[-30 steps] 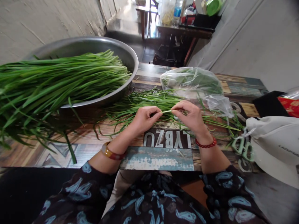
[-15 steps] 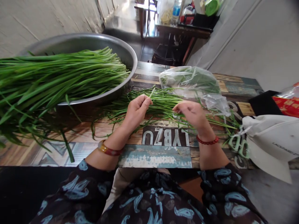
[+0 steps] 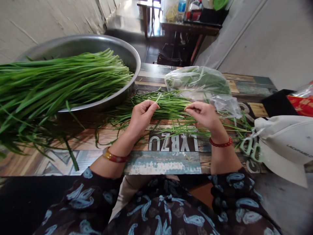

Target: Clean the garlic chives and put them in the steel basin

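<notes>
Greens (image 3: 171,103) lie heaped, likely for easy reach, by the left hand (image 3: 141,118), its grip pinching one stalk (image 3: 158,98), and the right hand (image 3: 204,115), nearly closed, hold unclear from here.

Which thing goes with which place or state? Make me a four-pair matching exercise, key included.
1. Large round silver metal basin
2. Thin clear plastic bag
3. Bare left hand
4. White brimmed cap

A. Far right, marked with small dark lettering
B. Pinching a pale green stalk
C. At the left, long green leaves hanging over its rim
D. Lying beyond the right hand

Pairs: 1-C; 2-D; 3-B; 4-A
</notes>
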The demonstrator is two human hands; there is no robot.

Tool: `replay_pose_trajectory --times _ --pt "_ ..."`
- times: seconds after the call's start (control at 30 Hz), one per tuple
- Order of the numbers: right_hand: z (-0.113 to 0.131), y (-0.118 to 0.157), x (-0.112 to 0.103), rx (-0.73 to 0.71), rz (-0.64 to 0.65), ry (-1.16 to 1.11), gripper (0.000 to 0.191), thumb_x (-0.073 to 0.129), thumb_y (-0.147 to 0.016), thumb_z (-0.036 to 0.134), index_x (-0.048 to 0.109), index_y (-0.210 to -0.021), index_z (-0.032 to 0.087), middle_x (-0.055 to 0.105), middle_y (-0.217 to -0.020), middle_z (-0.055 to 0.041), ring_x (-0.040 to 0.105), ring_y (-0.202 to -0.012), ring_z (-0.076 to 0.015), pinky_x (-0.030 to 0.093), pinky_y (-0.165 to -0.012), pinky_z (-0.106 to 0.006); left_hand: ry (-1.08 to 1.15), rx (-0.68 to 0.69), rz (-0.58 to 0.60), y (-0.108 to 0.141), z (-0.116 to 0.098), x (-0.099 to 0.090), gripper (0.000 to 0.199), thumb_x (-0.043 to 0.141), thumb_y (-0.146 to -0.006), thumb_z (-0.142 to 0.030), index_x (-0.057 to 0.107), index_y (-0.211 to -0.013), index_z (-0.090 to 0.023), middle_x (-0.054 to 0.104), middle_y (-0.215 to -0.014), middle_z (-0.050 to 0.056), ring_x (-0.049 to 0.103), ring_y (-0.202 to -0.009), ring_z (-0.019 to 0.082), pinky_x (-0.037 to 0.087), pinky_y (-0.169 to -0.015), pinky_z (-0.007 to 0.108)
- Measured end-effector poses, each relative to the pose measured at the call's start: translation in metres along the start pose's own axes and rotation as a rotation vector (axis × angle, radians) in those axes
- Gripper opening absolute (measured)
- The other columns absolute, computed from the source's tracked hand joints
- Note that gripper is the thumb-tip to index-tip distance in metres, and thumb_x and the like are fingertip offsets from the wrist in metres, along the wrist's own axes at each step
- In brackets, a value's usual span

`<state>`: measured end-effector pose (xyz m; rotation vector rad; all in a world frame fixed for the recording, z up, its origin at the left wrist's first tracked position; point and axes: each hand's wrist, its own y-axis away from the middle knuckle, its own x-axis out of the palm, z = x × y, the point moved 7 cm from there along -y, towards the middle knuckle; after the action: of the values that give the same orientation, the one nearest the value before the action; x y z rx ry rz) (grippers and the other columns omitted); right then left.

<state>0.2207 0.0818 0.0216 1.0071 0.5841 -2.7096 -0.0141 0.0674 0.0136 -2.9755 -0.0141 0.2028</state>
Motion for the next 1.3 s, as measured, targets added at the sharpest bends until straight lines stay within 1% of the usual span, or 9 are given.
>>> replay_pose_trajectory --times 0.1,0.23,0.47,0.67,0.83,0.97,1.1,1.2,1.3 --pt "0.004 0.001 0.011 -0.084 0.058 0.178 0.007 0.068 -0.086 0.022 0.074 -0.087 0.019 0.071 -0.089 -0.0066 0.064 -0.085 -0.0213 0.049 -0.078 -0.034 -0.060 0.027 -0.034 -0.001 -0.003 -0.003 0.021 0.065 -0.082 -0.032 0.059 -0.069 -0.016 0.039 -0.058 -0.005 0.030 -0.054 0.008 0.024 -0.051 0.023" --pt "0.006 0.001 0.015 -0.121 0.028 0.349 0.005 0.067 -0.086 0.020 0.072 -0.084 0.019 0.069 -0.091 -0.0093 0.061 -0.089 -0.0252 0.047 -0.083 -0.039 -0.088 0.046 -0.043 -0.002 -0.003 -0.005 0.019 0.065 -0.081 -0.030 0.059 -0.069 -0.016 0.037 -0.057 -0.006 0.029 -0.055 0.008 0.025 -0.053 0.023" --pt "0.004 -0.001 0.009 -0.057 -0.069 -0.059 0.017 0.058 -0.093 0.028 0.074 -0.090 0.021 0.073 -0.088 -0.0044 0.065 -0.082 -0.0186 0.050 -0.077 -0.032 -0.103 0.094 -0.036 0.001 -0.009 -0.004 0.027 0.058 -0.090 -0.037 0.067 -0.077 -0.015 0.044 -0.061 -0.004 0.038 -0.059 0.010 0.031 -0.057 0.024" --pt "-0.002 0.002 0.024 0.098 0.023 -0.264 0.030 0.053 -0.096 0.043 0.074 -0.097 0.021 0.065 -0.074 -0.0005 0.054 -0.059 -0.0117 0.043 -0.057 -0.026 -0.138 0.202 -0.108 0.007 -0.022 -0.010 0.026 0.056 -0.094 -0.035 0.071 -0.087 -0.015 0.060 -0.069 -0.001 0.053 -0.066 0.012 0.041 -0.064 0.024" --pt "0.011 0.002 0.033 0.064 0.064 -0.300 0.032 0.056 -0.094 0.046 0.075 -0.090 0.020 0.065 -0.072 -0.0012 0.055 -0.063 -0.0131 0.044 -0.058 -0.027 -0.401 0.468 -0.114 0.020 -0.039 -0.002 0.026 0.053 -0.098 -0.032 0.072 -0.100 -0.015 0.071 -0.085 0.005 0.063 -0.077 0.014 0.048 -0.073 0.025" --pt "0.027 0.003 0.041 0.025 0.129 -0.281 0.024 0.066 -0.088 0.042 0.076 -0.083 0.020 0.069 -0.074 -0.0018 0.059 -0.067 -0.0141 0.047 -0.064 -0.028 -0.749 0.649 0.070 0.033 -0.039 0.023 0.031 0.056 -0.097 -0.039 0.069 -0.116 -0.017 0.067 -0.086 0.005 0.061 -0.074 0.015 0.046 -0.066 0.025" --pt "0.024 0.005 0.044 0.101 0.126 -0.346 0.024 0.072 -0.083 0.043 0.079 -0.086 0.020 0.074 -0.078 -0.0032 0.063 -0.068 -0.0144 0.049 -0.065 -0.027 -0.900 0.537 0.223 0.030 -0.025 0.033 0.027 0.052 -0.099 -0.034 0.071 -0.088 -0.019 0.060 -0.080 0.004 0.057 -0.068 0.015 0.037 -0.059 0.025" --pt "0.008 0.006 0.037 0.216 0.000 -0.461 0.032 0.067 -0.087 0.049 0.078 -0.089 0.020 0.073 -0.075 -0.0030 0.061 -0.061 -0.0125 0.049 -0.058 -0.026 -0.761 0.352 0.216 0.018 -0.018 0.024 0.026 0.057 -0.095 -0.029 0.066 -0.074 -0.017 0.055 -0.072 0.001 0.052 -0.064 0.013 0.034 -0.059 0.026" --pt "0.002 0.005 0.028 0.209 -0.118 -0.511 0.036 0.062 -0.091 0.052 0.076 -0.090 0.020 0.072 -0.076 -0.0033 0.061 -0.063 -0.0126 0.051 -0.061 -0.027 -0.575 0.252 0.233 0.010 -0.014 0.019 0.023 0.062 -0.090 -0.023 0.064 -0.068 -0.016 0.052 -0.066 -0.001 0.051 -0.064 0.013 0.034 -0.061 0.025"
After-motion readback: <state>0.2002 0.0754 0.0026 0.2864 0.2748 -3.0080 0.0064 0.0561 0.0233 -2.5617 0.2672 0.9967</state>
